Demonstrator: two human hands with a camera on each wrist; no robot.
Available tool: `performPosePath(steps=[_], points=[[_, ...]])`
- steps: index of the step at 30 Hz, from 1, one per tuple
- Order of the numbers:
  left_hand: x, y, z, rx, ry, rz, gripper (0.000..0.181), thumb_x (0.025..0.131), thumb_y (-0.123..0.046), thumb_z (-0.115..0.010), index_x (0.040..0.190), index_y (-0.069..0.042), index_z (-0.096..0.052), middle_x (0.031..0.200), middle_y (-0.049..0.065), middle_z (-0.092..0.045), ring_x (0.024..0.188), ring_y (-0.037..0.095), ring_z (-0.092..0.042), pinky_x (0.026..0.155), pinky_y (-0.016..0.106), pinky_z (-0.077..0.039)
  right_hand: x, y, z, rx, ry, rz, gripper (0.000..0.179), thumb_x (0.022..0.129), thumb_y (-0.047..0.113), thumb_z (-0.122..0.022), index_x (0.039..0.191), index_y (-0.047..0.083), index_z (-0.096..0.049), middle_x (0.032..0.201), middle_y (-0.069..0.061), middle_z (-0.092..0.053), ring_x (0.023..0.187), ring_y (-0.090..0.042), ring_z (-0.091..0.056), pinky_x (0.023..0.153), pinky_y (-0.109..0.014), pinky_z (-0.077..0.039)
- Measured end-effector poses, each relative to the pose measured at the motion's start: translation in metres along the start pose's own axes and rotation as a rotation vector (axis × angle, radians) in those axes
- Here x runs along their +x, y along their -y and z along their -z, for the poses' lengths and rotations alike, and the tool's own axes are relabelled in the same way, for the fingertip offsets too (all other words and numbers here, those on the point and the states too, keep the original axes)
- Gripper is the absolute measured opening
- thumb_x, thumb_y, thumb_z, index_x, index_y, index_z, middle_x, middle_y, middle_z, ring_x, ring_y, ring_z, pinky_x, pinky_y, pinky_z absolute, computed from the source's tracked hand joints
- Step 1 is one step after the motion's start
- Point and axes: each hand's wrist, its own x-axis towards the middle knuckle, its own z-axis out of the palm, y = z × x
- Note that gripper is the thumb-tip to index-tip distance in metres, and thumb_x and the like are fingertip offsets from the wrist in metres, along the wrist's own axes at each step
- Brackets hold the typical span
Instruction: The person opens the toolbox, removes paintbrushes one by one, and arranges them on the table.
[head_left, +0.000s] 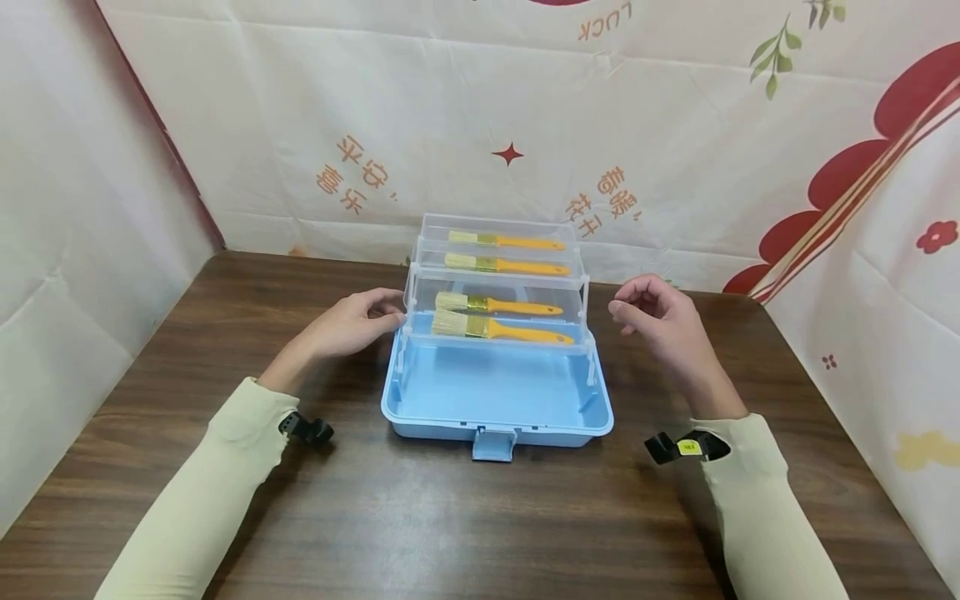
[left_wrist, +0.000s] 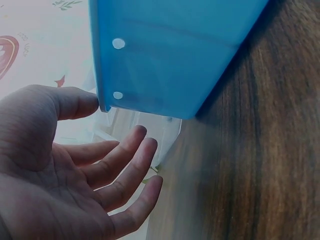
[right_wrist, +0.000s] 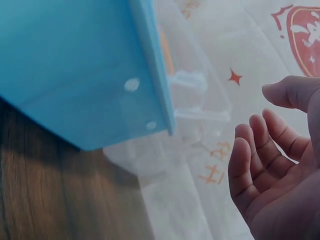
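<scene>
A blue toolbox (head_left: 495, 387) stands unfolded on the table, its clear trays raised in steps at the back. Two paintbrushes lie in the front clear tray (head_left: 573, 287), the nearest a wide yellow-handled paintbrush (head_left: 502, 329). Farther back are a paintbrush (head_left: 532, 267) and another paintbrush (head_left: 528, 242). My left hand (head_left: 356, 321) is at the box's back left corner; in the left wrist view its thumb (left_wrist: 75, 102) meets the blue rim while the fingers spread loosely. Off the right side, my right hand (head_left: 667, 325) hovers with loosely bent fingers and holds nothing.
The toolbox's latch (head_left: 493, 445) hangs down at the front. Behind the brown wooden table (head_left: 450, 525) hangs a printed cloth (head_left: 480, 100), close to the back of the box. More cloth (head_left: 885, 333) borders the right side.
</scene>
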Motion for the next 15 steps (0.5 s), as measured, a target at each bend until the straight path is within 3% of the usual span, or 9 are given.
performPosePath(steps=[7, 15], points=[[0.000, 0.002, -0.001, -0.005, 0.001, 0.003, 0.059, 0.113, -0.031, -0.058, 0.162, 0.000, -0.049, 0.137, 0.018, -0.070, 0.124, 0.034, -0.065, 0.107, 0.057, -0.049, 0.000, 0.023, -0.005, 0.034, -0.025, 0.075, 0.022, 0.108, 0.016, -0.072, 0.118, -0.003, -0.067, 0.105, -0.007, -0.067, 0.090, -0.027, -0.062, 0.077, -0.026, -0.059], [-0.002, 0.000, -0.001, -0.010, 0.001, -0.006, 0.058, 0.113, -0.029, -0.057, 0.162, 0.000, -0.049, 0.136, 0.018, -0.071, 0.125, 0.034, -0.066, 0.107, 0.056, -0.050, 0.010, 0.052, -0.012, 0.062, 0.047, 0.156, 0.019, 0.108, 0.011, -0.071, 0.120, -0.004, -0.072, 0.110, -0.007, -0.069, 0.092, -0.026, -0.062, 0.079, -0.024, -0.058]])
